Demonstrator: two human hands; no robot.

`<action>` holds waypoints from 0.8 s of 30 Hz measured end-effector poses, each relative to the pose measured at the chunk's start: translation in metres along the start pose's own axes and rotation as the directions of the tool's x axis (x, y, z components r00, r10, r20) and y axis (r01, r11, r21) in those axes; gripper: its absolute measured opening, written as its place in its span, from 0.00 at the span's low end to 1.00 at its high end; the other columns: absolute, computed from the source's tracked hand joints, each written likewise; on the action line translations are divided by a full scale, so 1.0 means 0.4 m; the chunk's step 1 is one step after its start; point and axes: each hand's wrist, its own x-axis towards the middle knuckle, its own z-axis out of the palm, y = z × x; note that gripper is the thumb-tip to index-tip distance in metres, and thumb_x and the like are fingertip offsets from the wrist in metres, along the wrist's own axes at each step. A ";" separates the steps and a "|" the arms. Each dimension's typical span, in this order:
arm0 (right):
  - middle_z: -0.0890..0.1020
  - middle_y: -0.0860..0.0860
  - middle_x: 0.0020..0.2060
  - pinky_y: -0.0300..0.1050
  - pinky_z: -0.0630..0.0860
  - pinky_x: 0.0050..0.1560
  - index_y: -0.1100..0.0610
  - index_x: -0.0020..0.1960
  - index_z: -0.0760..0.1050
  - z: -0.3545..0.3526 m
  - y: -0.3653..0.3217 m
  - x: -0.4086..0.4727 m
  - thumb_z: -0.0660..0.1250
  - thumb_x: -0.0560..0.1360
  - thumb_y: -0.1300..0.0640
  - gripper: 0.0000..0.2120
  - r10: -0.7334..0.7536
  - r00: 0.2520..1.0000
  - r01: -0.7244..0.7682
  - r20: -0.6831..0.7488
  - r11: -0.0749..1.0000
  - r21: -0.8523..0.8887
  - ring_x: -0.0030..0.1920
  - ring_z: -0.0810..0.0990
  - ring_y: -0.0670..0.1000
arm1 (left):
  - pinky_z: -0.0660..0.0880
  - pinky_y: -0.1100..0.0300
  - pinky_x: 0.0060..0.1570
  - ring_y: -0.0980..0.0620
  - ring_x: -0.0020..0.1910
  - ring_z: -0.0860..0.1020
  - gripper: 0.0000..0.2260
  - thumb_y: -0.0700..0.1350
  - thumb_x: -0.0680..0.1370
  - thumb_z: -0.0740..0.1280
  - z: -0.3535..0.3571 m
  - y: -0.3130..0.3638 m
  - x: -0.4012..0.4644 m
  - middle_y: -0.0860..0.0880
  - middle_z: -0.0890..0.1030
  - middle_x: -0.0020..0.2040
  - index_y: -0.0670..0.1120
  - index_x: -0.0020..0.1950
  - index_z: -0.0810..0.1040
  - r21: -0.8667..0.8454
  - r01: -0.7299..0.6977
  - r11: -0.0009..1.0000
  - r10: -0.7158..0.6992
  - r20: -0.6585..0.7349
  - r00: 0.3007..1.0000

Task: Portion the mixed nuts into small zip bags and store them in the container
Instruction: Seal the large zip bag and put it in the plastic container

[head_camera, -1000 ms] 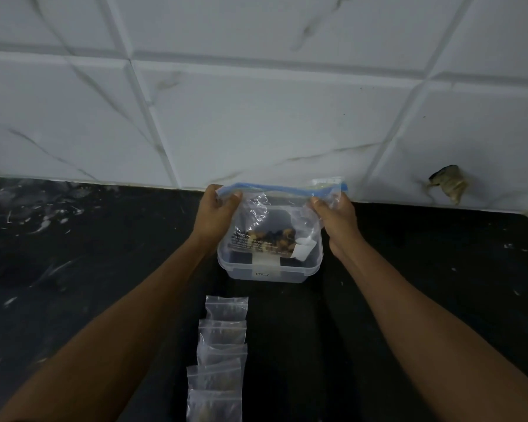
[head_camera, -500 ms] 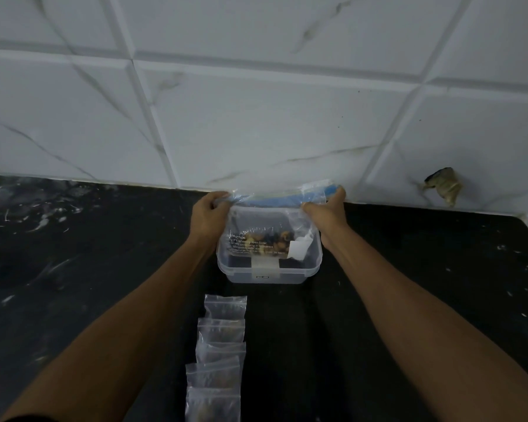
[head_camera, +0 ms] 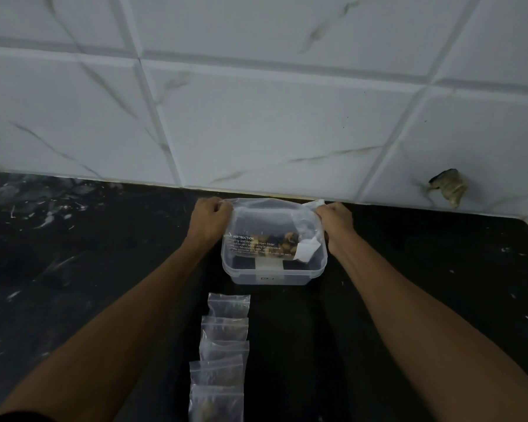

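left hand (head_camera: 209, 220) pinches left top corner of big nut bag (head_camera: 270, 236) | right hand (head_camera: 336, 222) pinches right corner | bag lies in clear container (head_camera: 273, 274), long axis left-right, far of both hands equally | small zip bags (head_camera: 223, 357) row near, seemingly filled

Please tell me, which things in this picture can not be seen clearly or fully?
- Fingertips of the left hand and right hand, head view: curled under the big bag.
- Print on the big bag: too small and creased.
- Nearest small bag: cut off by the bottom edge.
- Contents of the small bags: too dim.
- Container floor: covered by the big bag.
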 end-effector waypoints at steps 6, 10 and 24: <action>0.74 0.49 0.48 0.43 0.78 0.42 0.51 0.59 0.70 -0.030 0.015 -0.014 0.60 0.75 0.67 0.17 -0.186 0.977 0.178 0.108 0.980 0.083 0.45 0.77 0.48 | 0.71 0.66 0.35 0.51 0.45 0.78 0.12 0.52 0.80 0.64 -0.012 -0.003 -0.012 0.49 0.78 0.48 0.44 0.55 0.74 0.040 -0.093 0.995 0.088 0.114 0.990; 0.77 0.51 0.49 0.44 0.78 0.45 0.54 0.52 0.77 -0.044 0.009 -0.021 0.57 0.76 0.68 0.14 -0.300 0.922 0.318 0.245 0.948 -0.037 0.49 0.78 0.52 | 0.69 0.65 0.34 0.55 0.38 0.74 0.09 0.49 0.82 0.61 -0.005 0.003 -0.014 0.50 0.76 0.41 0.43 0.50 0.72 0.024 -0.123 0.992 0.121 0.065 0.990; 0.74 0.46 0.62 0.44 0.76 0.57 0.48 0.70 0.65 -0.133 0.044 -0.015 0.76 0.69 0.49 0.34 -0.213 0.607 0.626 0.766 0.722 -0.296 0.61 0.75 0.47 | 0.74 0.64 0.42 0.57 0.48 0.78 0.15 0.52 0.84 0.56 -0.047 -0.018 -0.048 0.49 0.76 0.54 0.49 0.68 0.68 0.088 -0.215 0.973 0.164 0.400 0.902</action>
